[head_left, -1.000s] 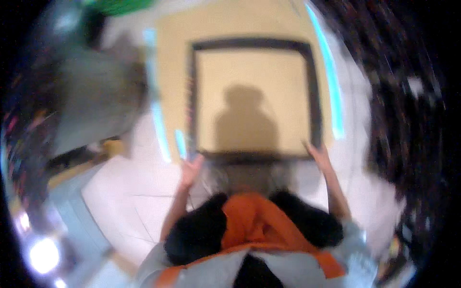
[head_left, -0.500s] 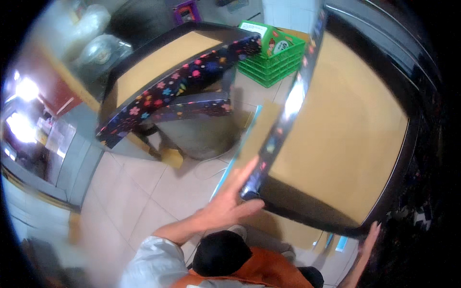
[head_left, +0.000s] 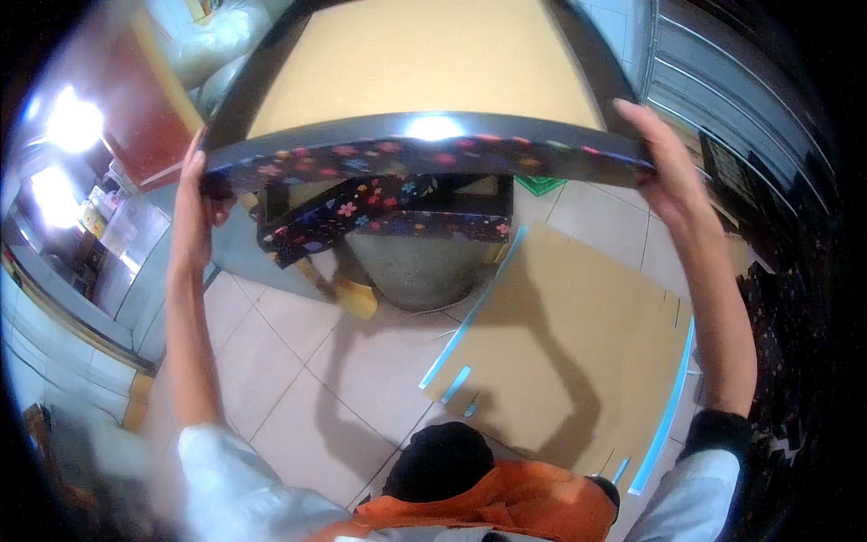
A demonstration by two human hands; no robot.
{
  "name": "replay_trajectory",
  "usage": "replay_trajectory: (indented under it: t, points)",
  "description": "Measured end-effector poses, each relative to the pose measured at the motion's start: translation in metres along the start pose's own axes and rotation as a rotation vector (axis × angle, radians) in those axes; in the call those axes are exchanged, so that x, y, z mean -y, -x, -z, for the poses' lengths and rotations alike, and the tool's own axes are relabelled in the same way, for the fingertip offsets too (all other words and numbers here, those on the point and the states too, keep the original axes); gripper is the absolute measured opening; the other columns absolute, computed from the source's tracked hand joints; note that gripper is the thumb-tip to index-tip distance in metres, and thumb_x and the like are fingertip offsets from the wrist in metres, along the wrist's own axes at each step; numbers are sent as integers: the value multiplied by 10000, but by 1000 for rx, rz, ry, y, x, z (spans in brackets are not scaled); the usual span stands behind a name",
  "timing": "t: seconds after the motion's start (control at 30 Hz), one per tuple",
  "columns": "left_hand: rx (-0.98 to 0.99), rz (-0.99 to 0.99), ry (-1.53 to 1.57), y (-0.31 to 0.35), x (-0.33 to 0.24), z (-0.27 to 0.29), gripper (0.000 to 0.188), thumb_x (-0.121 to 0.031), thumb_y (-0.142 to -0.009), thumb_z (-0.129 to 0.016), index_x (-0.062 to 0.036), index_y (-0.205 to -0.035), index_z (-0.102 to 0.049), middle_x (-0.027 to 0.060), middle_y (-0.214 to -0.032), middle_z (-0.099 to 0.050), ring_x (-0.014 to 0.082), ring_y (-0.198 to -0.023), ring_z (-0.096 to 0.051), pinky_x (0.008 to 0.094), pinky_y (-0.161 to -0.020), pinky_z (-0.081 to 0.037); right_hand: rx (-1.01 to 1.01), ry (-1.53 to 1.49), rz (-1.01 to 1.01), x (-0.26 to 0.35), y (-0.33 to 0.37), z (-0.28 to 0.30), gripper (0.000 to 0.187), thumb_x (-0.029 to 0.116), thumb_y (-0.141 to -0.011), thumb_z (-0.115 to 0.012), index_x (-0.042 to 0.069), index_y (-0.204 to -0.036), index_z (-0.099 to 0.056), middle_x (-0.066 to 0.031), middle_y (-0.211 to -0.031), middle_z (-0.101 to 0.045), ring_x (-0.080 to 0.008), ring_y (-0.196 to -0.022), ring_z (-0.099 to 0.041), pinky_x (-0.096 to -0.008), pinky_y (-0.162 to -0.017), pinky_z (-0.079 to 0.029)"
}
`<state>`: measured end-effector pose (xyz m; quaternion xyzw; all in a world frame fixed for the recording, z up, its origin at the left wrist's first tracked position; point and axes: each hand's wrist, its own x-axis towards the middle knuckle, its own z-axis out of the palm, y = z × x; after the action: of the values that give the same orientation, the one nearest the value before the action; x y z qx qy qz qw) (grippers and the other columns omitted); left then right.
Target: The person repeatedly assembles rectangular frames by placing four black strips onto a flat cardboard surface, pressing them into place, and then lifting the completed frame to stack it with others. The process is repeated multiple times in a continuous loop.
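I hold the box [head_left: 433, 155] up in the air in front of me, its near wall, dark and flowered, facing me and its tan inside showing behind the rim. My left hand [head_left: 191, 203] is curled on its near left corner, fingers against the outside; my right hand [head_left: 675, 172] grips the near right corner, one digit over the rim. So my hands are set wide apart, with the box between them.

Past its near edge, lower down, more flowered walls [head_left: 388, 200] sit over a grey bin [head_left: 420, 271]; I can't tell how many boxes they make. A tan sheet [head_left: 578, 307] lies on the tiled floor [head_left: 280, 370], with blue strips along its left and right edges. My shadow falls across both. A bit of green crate [head_left: 540, 185] shows beyond the sheet's far edge.
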<state>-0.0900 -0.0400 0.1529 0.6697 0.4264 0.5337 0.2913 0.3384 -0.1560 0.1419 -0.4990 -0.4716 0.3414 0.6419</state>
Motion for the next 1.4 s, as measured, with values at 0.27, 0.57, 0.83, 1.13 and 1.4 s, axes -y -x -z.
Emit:
replay_trajectory:
  t: [0.27,0.57,0.83,1.13,1.4]
  points:
    - [27,363,22,-71,119,75,518,-650,-804,-391,-161,-929,-509,-23,-645,-448,63,-516,-344,200,-469,-227,239,-43,-127,-14,-9,-85,605,443,-845,-490,47,-1275,-337,-95,-1140,-469,-168,-992,-474,-385,-860,-357]
    - [-124,475,-147,112,244,40,243,-335,-897,-452,-129,-786,-520,-37,-647,-432,72,-590,-391,223,-536,-330,-219,501,-41,-164,109,106,459,334,-891,-475,31,-1233,-439,-117,-1211,-488,-195,-1115,-451,-305,-929,-353]
    - [1142,-2,-472,211,338,-244,420,-253,-790,-588,15,-1105,-514,207,-1048,-540,340,-980,-519,385,-843,-418,-669,1233,-797,-464,390,292,658,367,-760,-620,-49,-1222,-407,-255,-1213,-453,-369,-1157,-411,-431,-961,-338]
    - [746,503,-817,222,427,-372,433,-307,-682,-675,45,-910,-569,212,-901,-603,328,-869,-586,404,-738,-462,-736,1305,-841,-476,432,317,550,315,-765,-613,-9,-1184,-464,-222,-1060,-535,-347,-965,-525,-423,-868,-408]
    - [634,408,-652,195,474,-326,445,-310,-709,-647,34,-976,-550,195,-905,-605,281,-853,-586,369,-729,-462,-798,312,-794,-447,403,295,320,190,-849,-552,-11,-1090,-488,-69,-889,-571,-150,-746,-543,-291,-634,-463]
